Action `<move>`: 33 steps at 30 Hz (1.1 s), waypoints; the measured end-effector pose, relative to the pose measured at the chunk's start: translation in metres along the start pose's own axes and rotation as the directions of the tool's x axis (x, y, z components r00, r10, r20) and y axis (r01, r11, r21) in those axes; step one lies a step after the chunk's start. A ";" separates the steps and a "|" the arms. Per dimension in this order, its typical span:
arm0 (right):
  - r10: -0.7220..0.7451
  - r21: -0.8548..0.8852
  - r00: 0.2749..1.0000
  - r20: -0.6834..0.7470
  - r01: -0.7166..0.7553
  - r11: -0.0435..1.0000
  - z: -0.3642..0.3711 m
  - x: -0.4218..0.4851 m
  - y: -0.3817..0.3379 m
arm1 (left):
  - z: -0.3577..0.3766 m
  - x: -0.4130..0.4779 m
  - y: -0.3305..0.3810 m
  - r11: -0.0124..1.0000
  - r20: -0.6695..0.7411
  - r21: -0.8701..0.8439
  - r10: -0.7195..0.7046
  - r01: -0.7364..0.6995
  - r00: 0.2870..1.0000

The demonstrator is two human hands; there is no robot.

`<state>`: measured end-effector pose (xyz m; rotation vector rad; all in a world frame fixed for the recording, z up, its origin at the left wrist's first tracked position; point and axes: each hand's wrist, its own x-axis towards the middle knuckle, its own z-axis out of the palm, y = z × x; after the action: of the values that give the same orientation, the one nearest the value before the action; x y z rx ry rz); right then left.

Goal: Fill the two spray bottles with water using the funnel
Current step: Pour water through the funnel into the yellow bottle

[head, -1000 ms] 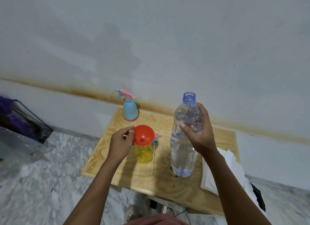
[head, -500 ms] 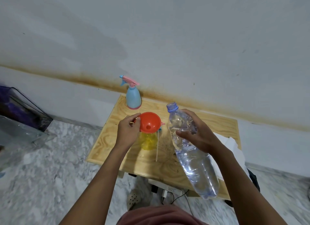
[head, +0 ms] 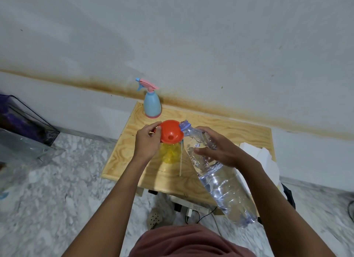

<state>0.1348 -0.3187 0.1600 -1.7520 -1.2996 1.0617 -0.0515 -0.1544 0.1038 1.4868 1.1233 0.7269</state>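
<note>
An orange funnel sits in the neck of a yellow spray bottle on the small wooden table. My left hand pinches the funnel's rim at its left side. My right hand grips a large clear water bottle, uncapped and tilted steeply, its blue-ringed mouth resting over the funnel's right rim. A blue spray bottle with its pink trigger head on stands at the table's back left corner. A thin dip tube lies on the table beside the yellow bottle.
White tissue or paper lies at the table's right edge. A power strip with cables and a slipper lie on the marble floor under the table. A dark wire rack with plastic stands at the left. The wall is close behind.
My right hand has tipped the water bottle from upright to steeply tilted and brought its mouth leftward onto the funnel's rim. My left hand has stayed on the funnel.
</note>
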 end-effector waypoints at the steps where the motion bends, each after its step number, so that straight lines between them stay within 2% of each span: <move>1: 0.005 -0.001 1.000 0.006 -0.005 1.000 0.001 0.000 0.000 | 0.000 0.000 0.000 1.000 0.000 0.000 -0.003 0.003 1.000; 10: 0.028 -0.039 0.998 0.056 -0.026 0.999 0.003 0.002 0.002 | 0.000 0.001 -0.002 1.000 0.002 -0.007 -0.003 0.003 1.000; 33: 0.064 0.001 0.992 0.104 -0.065 0.998 -0.003 0.004 -0.004 | 0.001 0.001 -0.001 1.000 -0.001 -0.023 -0.011 0.011 1.000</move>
<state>0.1365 -0.3138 0.1642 -1.7664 -1.3098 1.2057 -0.0511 -0.1538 0.1022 1.4593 1.1200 0.7310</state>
